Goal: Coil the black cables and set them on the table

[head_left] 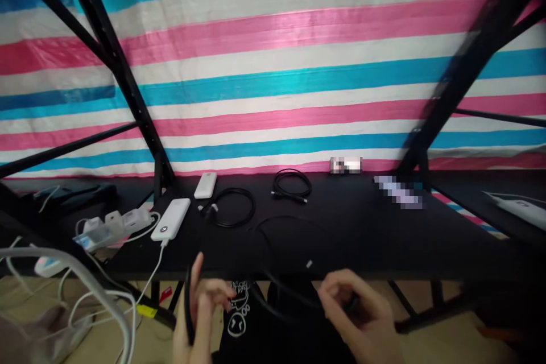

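left hand (pixel 200 310) fingers curled round black cable (pixel 273 296) | right hand (pixel 356 310) fingers pinching its other end | cable looping off worktop (pixel 362 227) front edge | risk: slack loop snagging that edge, kinking, or slipping from pinch

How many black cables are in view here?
3: one coil beside the power banks, one coil farther back, one cable held between both hands. Others may be hidden.

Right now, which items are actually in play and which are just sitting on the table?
In play:
left hand and right hand, both holding the loose black cable.

Lying about:
two coiled black cables
two white power banks
white power strip
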Motion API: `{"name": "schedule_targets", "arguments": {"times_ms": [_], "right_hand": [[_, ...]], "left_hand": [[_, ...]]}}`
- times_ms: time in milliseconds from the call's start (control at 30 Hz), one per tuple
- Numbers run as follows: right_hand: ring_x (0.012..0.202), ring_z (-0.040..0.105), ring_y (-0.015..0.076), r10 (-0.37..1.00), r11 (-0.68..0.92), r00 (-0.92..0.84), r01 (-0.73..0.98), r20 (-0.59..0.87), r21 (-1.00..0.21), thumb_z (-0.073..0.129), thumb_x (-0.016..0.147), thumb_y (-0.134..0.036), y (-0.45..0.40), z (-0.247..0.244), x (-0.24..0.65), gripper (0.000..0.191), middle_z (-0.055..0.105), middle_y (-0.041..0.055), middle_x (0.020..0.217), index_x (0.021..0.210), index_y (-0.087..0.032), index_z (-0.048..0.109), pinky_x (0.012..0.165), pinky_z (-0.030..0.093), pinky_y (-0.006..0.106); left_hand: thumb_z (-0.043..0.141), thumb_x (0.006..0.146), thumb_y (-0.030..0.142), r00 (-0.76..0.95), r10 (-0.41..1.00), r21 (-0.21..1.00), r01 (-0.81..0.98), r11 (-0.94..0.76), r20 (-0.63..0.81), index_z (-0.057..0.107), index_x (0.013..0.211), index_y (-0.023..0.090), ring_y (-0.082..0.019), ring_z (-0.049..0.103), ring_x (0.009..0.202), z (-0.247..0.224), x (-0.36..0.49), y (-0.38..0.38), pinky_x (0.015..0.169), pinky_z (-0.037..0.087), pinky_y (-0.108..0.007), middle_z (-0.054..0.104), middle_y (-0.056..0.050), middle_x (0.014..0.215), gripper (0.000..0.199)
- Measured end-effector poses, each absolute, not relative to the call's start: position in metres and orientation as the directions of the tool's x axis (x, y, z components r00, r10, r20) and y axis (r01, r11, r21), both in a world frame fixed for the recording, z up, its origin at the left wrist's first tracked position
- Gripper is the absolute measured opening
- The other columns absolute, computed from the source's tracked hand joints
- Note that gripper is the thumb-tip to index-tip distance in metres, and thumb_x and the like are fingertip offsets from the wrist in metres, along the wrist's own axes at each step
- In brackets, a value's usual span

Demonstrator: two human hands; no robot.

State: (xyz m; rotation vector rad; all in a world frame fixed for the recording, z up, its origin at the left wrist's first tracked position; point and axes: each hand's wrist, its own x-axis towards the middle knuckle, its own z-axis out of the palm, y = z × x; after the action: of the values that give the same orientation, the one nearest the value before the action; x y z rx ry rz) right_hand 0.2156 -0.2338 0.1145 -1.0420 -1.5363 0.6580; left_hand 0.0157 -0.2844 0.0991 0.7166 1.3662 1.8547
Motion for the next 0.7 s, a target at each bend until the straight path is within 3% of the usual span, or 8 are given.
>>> {"name": "schedule_targets", "arguments": {"times_ms": [167,267,400,533,700], "right_hand": [[0.051,0.049,0.0098,0.786,0.552,0.170,0.240,0.594,-0.798,0.060,0.072,-0.017,-0.230,0.130,0.222,0.006,0.055,-0.0019,0.061,0.074,-0.022,0.057,0.045,0.043,0.017],[0.051,0.051,0.0094,0.804,0.585,-0.032,0.223,0.594,-0.780,0.059,0.071,-0.014,-0.238,0.133,0.212,0.008,0.056,-0.0022,0.060,0.073,-0.022,0.058,0.043,0.041,0.016],[0.044,0.048,0.0059,0.862,0.457,-0.402,0.354,0.309,-0.816,0.059,0.071,-0.018,-0.242,0.127,0.200,0.016,0.062,-0.0044,0.063,0.085,-0.024,0.063,0.041,0.037,0.014],[0.045,0.052,0.0059,0.848,0.374,-0.515,0.418,0.123,-0.828,0.052,0.080,-0.024,-0.237,0.117,0.200,0.025,0.063,-0.0059,0.062,0.104,-0.026,0.060,0.046,0.040,0.013],[0.067,0.065,0.0098,0.806,0.446,-0.569,0.404,0.162,-0.799,0.059,0.074,-0.017,-0.233,0.113,0.213,0.034,0.069,-0.0051,0.078,0.106,-0.028,0.059,0.064,0.049,0.015]], "left_hand": [[0.048,0.076,0.061,-0.462,0.886,0.854,-0.478,-0.204,-0.047,0.025,0.140,0.026,-0.019,0.063,0.073,0.079,0.001,-0.266,0.061,0.048,-0.027,0.066,-0.005,0.082,0.076],[0.046,0.076,0.062,-0.276,0.957,0.782,-0.613,-0.107,-0.086,0.029,0.139,0.028,-0.022,0.064,0.078,0.070,0.016,-0.258,0.071,0.048,-0.033,0.067,-0.006,0.084,0.074],[0.047,0.078,0.059,-0.053,0.992,0.685,-0.727,0.042,-0.116,0.033,0.137,0.029,-0.023,0.064,0.082,0.073,0.037,-0.252,0.081,0.045,-0.039,0.066,-0.006,0.087,0.067],[0.056,0.079,0.045,-0.078,0.975,0.660,-0.747,0.081,-0.207,0.039,0.133,0.031,-0.016,0.062,0.075,0.090,0.040,-0.251,0.080,0.047,-0.034,0.061,0.000,0.075,0.059],[0.067,0.071,0.037,-0.175,0.941,0.712,-0.697,0.089,-0.289,0.050,0.123,0.030,-0.008,0.052,0.047,0.115,0.038,-0.260,0.063,0.050,-0.025,0.046,0.008,0.051,0.055]]}}
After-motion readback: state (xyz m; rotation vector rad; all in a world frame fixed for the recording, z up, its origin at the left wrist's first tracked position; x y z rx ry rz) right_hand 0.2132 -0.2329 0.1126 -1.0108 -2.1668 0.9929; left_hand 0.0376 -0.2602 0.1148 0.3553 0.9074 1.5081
